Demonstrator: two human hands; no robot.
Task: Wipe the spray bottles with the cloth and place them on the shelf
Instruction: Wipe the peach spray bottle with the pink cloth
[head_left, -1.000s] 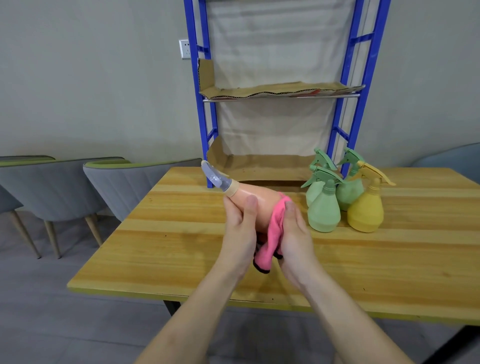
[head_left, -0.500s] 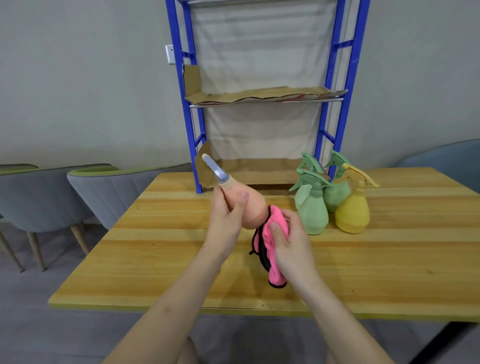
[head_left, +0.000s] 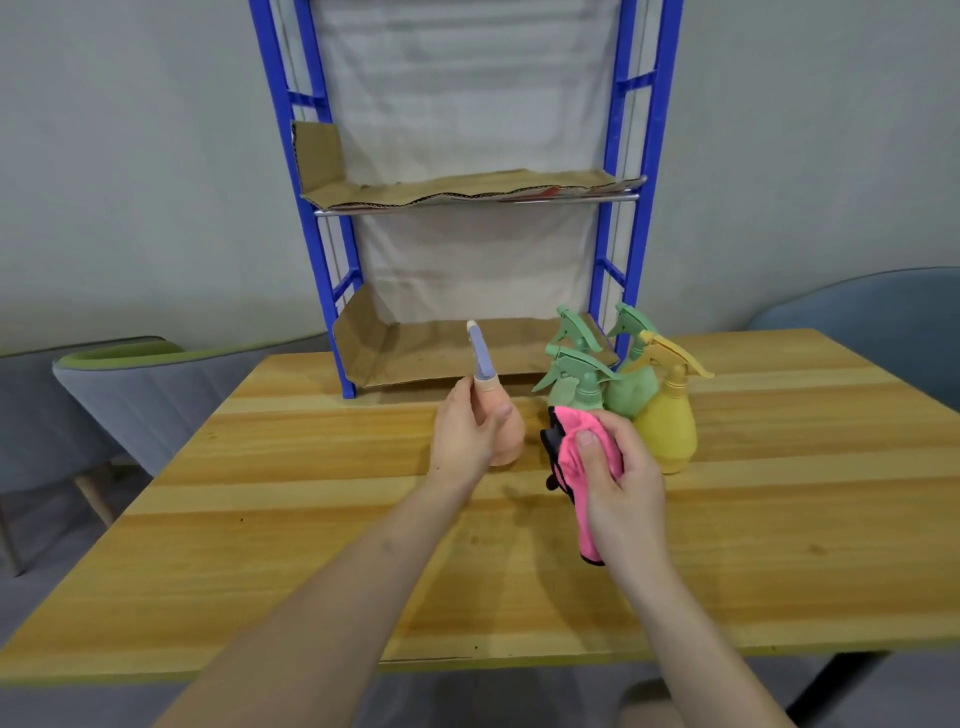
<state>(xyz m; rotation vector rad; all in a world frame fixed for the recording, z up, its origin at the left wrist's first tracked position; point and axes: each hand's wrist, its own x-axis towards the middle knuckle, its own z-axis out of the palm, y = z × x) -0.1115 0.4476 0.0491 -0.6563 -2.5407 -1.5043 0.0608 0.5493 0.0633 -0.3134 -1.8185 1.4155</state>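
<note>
Head view, the only one supplied.

The peach bottle is held upright over the table, just in front of the shelf. The left hand is closed round its neck and shoulder, thumb across the front. Whether the base touches the table cannot be told. The grey spray head points up and away.

The cloth is bunched in the right hand, pinned under the thumb, with a tail hanging below the palm. It is apart from the peach bottle. No wiping contact is seen.

Three green bottles and one yellow bottle stand clustered on the table, just behind the right hand. None is on the shelf.

Judgement: wiping of the peach bottle appears done, and placement is the step in hand.

Recommendations:
- The bottom tier, lined with cardboard, is nearest and is to be preferred.
- The bottle should be carried upright, with the spray head kept clear of the blue posts.
- It should be set well back and to one side, so that room is left for the other four.
- The cardboard looks creased, so the base should be seated flat before the grip is released.
- The cloth's tail should be kept off the cluster, as a bottle may be toppled.
</note>
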